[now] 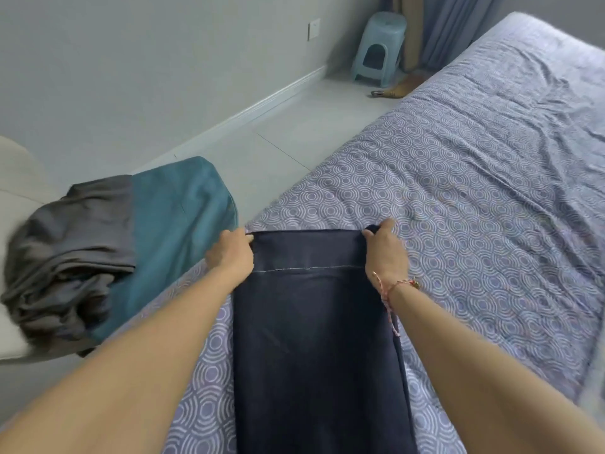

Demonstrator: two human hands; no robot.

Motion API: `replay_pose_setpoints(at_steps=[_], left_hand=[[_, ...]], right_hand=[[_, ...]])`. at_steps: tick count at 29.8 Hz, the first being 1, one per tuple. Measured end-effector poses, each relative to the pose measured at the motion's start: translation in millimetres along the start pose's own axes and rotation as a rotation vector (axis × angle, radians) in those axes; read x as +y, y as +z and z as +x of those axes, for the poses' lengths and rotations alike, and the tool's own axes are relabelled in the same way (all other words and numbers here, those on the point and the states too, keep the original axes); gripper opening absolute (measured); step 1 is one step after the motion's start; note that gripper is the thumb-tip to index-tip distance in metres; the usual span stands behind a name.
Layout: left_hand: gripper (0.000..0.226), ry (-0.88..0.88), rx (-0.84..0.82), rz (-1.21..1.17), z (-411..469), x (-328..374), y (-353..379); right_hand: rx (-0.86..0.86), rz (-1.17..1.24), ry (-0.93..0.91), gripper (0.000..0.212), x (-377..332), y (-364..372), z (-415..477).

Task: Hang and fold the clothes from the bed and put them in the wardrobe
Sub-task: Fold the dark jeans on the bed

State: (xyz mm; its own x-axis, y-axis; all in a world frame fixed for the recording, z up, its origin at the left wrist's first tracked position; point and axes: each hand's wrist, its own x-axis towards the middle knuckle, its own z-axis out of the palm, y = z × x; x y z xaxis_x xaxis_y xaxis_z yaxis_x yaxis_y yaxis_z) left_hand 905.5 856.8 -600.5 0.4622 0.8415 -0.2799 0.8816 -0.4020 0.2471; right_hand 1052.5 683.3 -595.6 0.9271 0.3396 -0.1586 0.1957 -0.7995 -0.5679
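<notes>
A person's 2 hands hold the far end of a dark navy garment (317,339) that lies flat on the bed (491,165), close to the bed's left edge and running back toward the wearer. The left hand (229,253) pinches 1 far corner right at the bed's edge. The right hand (386,253), a corded bracelet (399,285) at its wrist, has its fingers curled round the other corner, further in on the bed. Gripping both corners at once appears meant to keep the stitched end square and the cloth taut, so that a fold falls straight; the folding of this piece looks only begun.

Off the bed's left side, a heap of grey clothes (72,250) rests on a teal cushion (183,204), whether sorted or waiting cannot be told. A pale blue stool (381,49) stands on the floor beyond the bed's far left corner. No wardrobe is in view, so putting away has yet to come.
</notes>
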Motion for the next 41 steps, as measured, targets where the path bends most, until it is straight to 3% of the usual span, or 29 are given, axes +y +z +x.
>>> replay_pose_setpoints(at_steps=[2,6,8,11,14,18,20,22,24,26,29,32,34,36,37,39,41], left_hand=[[0.037,0.023,0.073,-0.087,2.7,0.8,7.4],[0.034,0.045,0.278,-0.495,-39.6,-3.2,17.9],[0.051,0.016,0.33,-0.634,-63.4,-4.8,27.1],[0.051,-0.166,0.274,-0.555,-70.9,-4.9,41.7],[0.049,-0.205,0.276,-0.421,-64.3,2.2,48.0],[0.055,-0.238,0.213,-0.452,-56.2,5.2,48.6],[0.058,-0.262,0.135,-0.526,-47.0,2.1,41.1],[0.048,-0.306,0.004,-0.749,-33.1,-3.9,33.5],[0.041,-0.352,-0.175,-1.016,-14.4,-12.7,30.2],[0.046,-0.393,-0.318,-1.109,2.7,-21.3,31.5],[0.05,-0.452,-0.28,-1.112,15.8,-21.8,40.0],[0.039,-0.455,-0.234,-1.185,13.3,-17.6,36.8],[0.028,-0.344,-0.148,-1.094,-15.7,-17.2,24.1],[0.035,-0.066,0.164,-0.657,-73.0,-26.8,25.8],[0.042,0.144,0.31,-0.507,-118.2,-31.6,27.7],[0.049,0.622,0.261,-0.307,-194.6,-47.6,56.0],[0.054,0.809,0.117,0.074,-234.0,-74.1,88.6]], right_hand=[[-0.006,0.042,-0.002,0.039,0.6,2.6,7.8],[0.059,0.369,0.262,0.066,4.9,-11.2,-3.3],[-0.005,0.232,0.294,0.073,18.6,-7.9,-32.0],[-0.096,0.021,0.18,0.057,44.2,2.4,-73.5],[-0.001,-0.032,0.165,0.057,58.3,7.2,-61.9],[0.142,-0.247,0.13,0.05,57.0,20.4,-46.5],[0.184,-0.121,0.158,0.052,47.3,23.4,-41.9],[0.145,0.117,0.238,0.067,36.8,20.2,-22.2],[-0.023,0.195,0.226,0.062,37.8,18.8,0.8],[-0.144,0.145,0.168,0.054,43.4,17.9,14.5],[-0.179,0.086,0.12,0.055,43.4,18.3,20.5],[-0.12,0.107,0.17,0.063,25.4,17.1,8.6],[0.03,-0.033,0.016,0.069,20.3,6.4,-26.3],[0.167,-0.052,-0.354,0.058,30.0,3.0,-87.4],[0.126,-0.043,-0.499,0.053,38.9,2.0,-128.3],[-0.048,-0.184,-0.699,0.051,75.9,15.8,-186.2],[-0.174,-0.374,-0.676,0.057,108.3,17.7,-208.9]])
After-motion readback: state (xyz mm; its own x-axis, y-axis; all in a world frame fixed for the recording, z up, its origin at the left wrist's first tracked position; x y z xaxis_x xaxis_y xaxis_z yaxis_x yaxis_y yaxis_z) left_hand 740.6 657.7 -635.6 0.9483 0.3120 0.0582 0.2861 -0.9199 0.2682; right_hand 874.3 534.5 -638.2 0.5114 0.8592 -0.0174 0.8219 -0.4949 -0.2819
